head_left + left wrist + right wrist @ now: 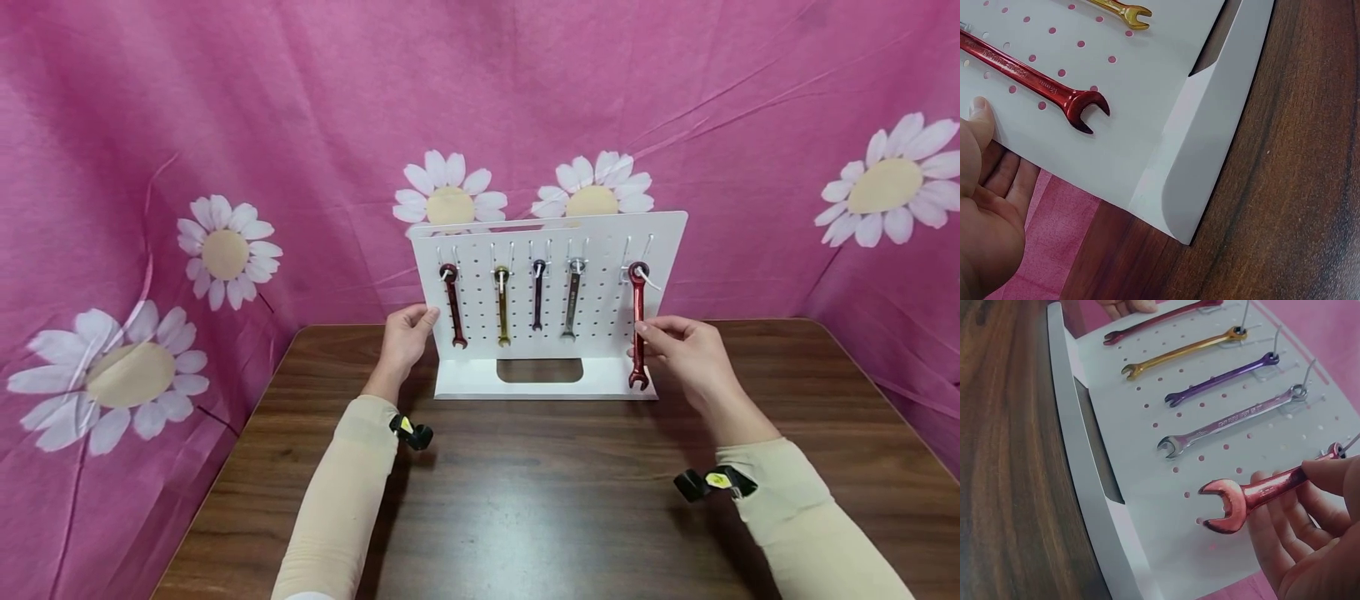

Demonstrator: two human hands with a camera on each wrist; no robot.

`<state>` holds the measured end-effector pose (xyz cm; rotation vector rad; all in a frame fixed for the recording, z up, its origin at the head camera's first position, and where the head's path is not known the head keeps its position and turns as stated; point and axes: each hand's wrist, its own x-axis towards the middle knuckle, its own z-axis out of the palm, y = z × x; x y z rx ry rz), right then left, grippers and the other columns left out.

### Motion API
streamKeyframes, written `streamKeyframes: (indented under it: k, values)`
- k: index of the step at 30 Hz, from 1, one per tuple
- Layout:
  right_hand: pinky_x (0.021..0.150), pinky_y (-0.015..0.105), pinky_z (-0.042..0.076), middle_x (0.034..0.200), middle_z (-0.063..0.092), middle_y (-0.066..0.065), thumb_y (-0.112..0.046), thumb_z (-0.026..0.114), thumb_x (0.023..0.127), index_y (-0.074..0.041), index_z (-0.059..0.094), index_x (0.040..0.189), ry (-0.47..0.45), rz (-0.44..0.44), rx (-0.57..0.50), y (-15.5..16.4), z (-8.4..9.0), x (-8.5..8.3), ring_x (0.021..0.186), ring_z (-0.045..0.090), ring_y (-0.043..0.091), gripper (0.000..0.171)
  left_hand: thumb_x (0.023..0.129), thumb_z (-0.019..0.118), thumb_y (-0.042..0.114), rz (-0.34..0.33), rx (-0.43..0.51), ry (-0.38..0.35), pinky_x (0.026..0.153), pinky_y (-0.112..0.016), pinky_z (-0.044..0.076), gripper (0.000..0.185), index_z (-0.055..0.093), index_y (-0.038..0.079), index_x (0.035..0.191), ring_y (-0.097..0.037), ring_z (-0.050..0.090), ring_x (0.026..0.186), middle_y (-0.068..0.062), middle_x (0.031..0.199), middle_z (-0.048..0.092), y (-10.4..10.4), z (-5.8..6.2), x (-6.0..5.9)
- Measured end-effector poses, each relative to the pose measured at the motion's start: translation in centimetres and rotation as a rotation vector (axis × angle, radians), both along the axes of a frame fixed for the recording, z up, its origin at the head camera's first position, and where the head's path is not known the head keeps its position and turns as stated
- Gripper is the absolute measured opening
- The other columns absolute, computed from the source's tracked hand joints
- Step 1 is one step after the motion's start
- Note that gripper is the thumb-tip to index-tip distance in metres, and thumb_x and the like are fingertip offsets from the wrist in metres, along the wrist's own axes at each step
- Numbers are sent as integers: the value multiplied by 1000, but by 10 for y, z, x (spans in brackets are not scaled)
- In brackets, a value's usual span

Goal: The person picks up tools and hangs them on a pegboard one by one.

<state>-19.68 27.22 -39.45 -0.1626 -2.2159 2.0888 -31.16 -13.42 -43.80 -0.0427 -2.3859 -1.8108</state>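
Observation:
A white pegboard stand [468,375] stands upright on the table. My left hand [405,337] grips its left edge, thumb on the front face and fingers behind, beside a dark red combination wrench [1041,84] hanging there. At the board's right side my right hand [693,354] pinches the shank of a larger red combination wrench [1272,487] between thumb and fingers. Its ring end is around a hook, and its open jaw points down, standing out from the board. Between the two red ones hang a gold wrench [1185,353], a purple wrench [1222,379] and a silver wrench [1235,420].
The wooden table [495,492] extends in front of the stand and to both sides. A pink curtain [337,108] with white daisies hangs close behind. The stand's base has an oblong cutout [540,370].

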Motion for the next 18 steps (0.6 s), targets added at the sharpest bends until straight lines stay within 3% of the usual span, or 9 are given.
streamKeyframes:
  k: [5, 8, 12, 18]
  values:
    - [73, 22, 63, 83, 77, -14, -11, 67, 107, -7, 75, 109, -14, -6, -25, -2, -5, -11, 75, 77, 4, 9, 107, 71, 20, -6, 4, 2, 79, -20, 52, 28, 78, -5, 117, -4, 61, 85, -3, 90, 76, 1, 1, 0]
    - [75, 21, 63, 82, 76, -16, -11, 65, 109, 0, 73, 117, -23, -22, 2, -1, -9, -18, 77, 75, 1, 16, 107, 70, 20, -7, 2, -5, 80, -20, 52, 28, 78, -5, 118, -4, 62, 87, -11, 97, 78, 3, 1, 0]
    - [79, 18, 61, 82, 72, -23, -17, 65, 109, 2, 71, 122, -46, -70, 92, 1, -14, -28, 78, 71, -3, 24, 107, 70, 21, -9, 1, -15, 84, -21, 53, 29, 77, -4, 120, -4, 63, 90, -18, 109, 79, 4, 1, 0]
    - [82, 18, 61, 86, 72, -20, -24, 65, 110, 11, 65, 133, -84, -108, 162, 3, -16, -36, 81, 71, -3, 42, 107, 71, 20, -19, 5, 4, 82, -20, 53, 29, 78, -5, 118, -4, 63, 87, -17, 103, 79, 4, 1, -1]
